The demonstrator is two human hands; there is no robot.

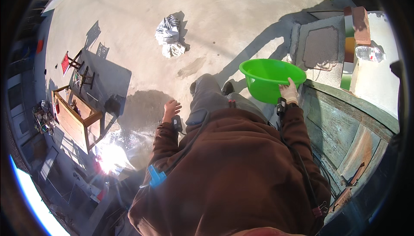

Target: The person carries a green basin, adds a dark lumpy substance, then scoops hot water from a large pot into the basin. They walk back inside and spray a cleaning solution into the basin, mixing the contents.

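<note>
A large bright green plastic basin (272,73) hangs at my right side, tilted so that its inside shows. My right hand (289,91) grips its near rim, thumb and fingers on either side of the edge. My left hand (172,107) is held out beside my left thigh, holding nothing, with its fingers apart and slightly curled. On the ground ahead of me lies a crumpled white cloth with dark stripes (169,36), well away from both hands.
To my right stand a weathered greenish wooden door or panel (340,128), a concrete block (320,48), a brick (360,24) and a clear plastic bottle (370,54). On the left are a wooden box-like frame (71,121) and small stools (86,78). A wet patch (142,111) darkens the ground.
</note>
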